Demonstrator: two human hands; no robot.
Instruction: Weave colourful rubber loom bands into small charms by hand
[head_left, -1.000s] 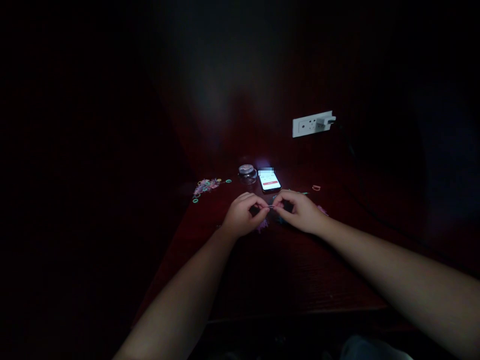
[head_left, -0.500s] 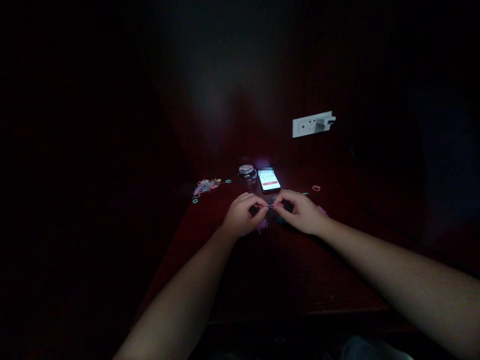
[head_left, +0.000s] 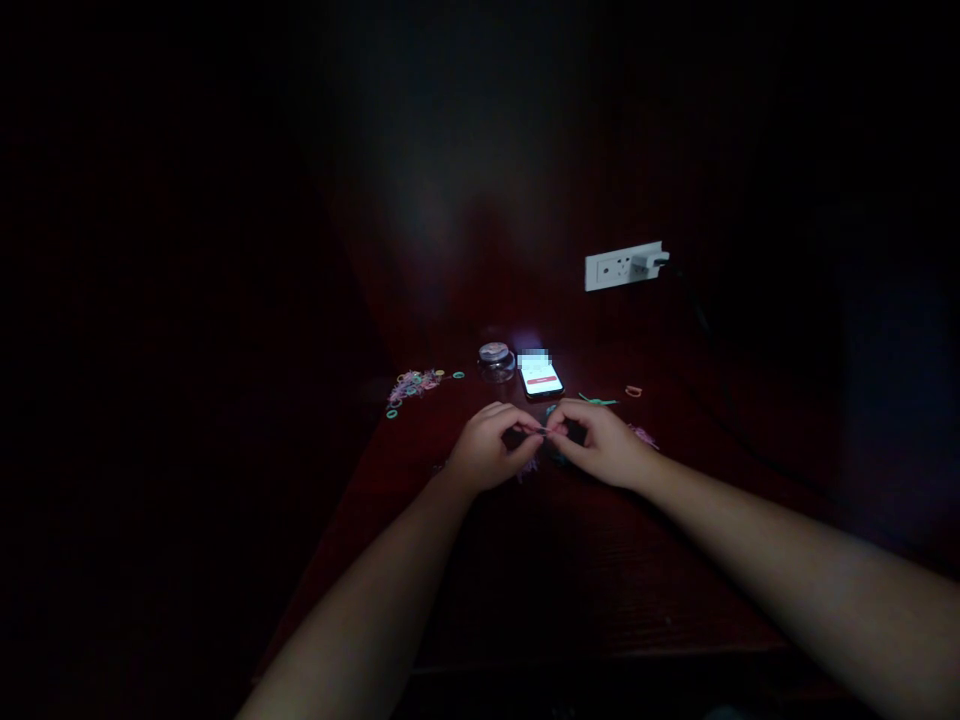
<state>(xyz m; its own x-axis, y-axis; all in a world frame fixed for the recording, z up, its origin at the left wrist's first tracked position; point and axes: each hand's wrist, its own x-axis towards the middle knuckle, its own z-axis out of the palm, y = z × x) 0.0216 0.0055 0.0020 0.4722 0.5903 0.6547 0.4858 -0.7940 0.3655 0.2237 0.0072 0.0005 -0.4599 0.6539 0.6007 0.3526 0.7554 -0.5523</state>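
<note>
My left hand (head_left: 495, 447) and my right hand (head_left: 598, 440) meet above the dark red table (head_left: 562, 570), thumb and fingertips pinched in each. Between the fingertips runs a thin, pale pinkish elastic band (head_left: 547, 430), held from both sides; its details are too small to make out. Beneath the left fingertips lies a small heap of purple bands (head_left: 528, 468), partly covered by the hand. Some teal bands (head_left: 557, 458) show under the right hand, and pink-purple ones (head_left: 643, 436) lie beside its wrist.
A mixed pile of coloured bands (head_left: 416, 384) is at the far left edge. Behind my hands stand a clear lidded jar (head_left: 496, 363) and a lit phone (head_left: 541, 380). Green bands (head_left: 598, 400) and an orange band (head_left: 634, 391) lie right. A wall socket (head_left: 624, 266) holds a plug with a cable.
The whole view has shifted, so everything sits slightly lower. My fingertips have come closer together, and less of the band shows between them.
</note>
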